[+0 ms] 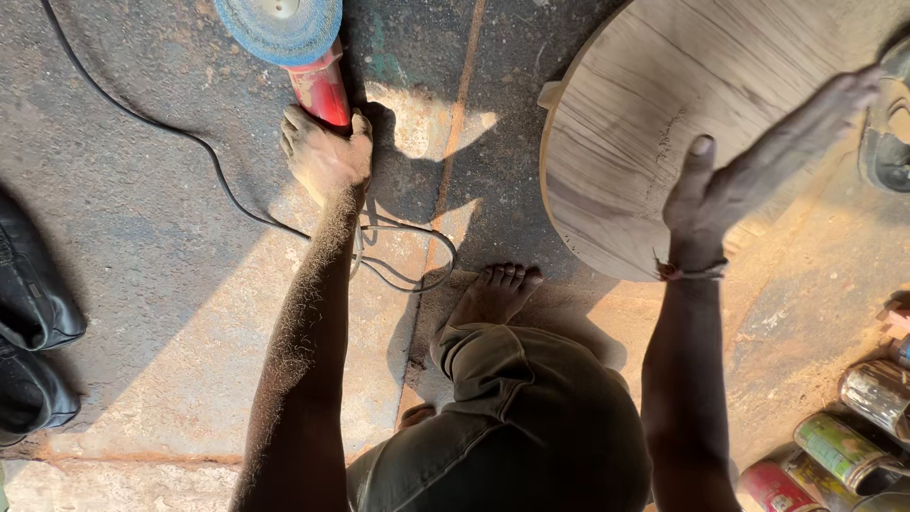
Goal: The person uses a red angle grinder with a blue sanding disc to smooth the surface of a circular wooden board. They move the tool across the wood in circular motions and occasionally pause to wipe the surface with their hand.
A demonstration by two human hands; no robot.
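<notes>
My left hand (pixel 324 156) grips the red body of an angle grinder (pixel 320 87) lying on the concrete floor; its blue flap disc (pixel 280 27) points away from me at the top edge. My right hand (pixel 754 175) lies flat, fingers stretched, on a round pale wooden board (pixel 626 123) resting on the floor at the upper right. Both forearms are dusted with sawdust. My bare foot (pixel 495 292) stands between the two, just below the board's rim.
The grinder's black cable (pixel 171 128) runs across the floor and loops near my foot. Black shoes (pixel 28 313) sit at the left edge. Several used paint tins (pixel 844 446) cluster at the lower right. Another shoe (pixel 891 142) lies at the right edge.
</notes>
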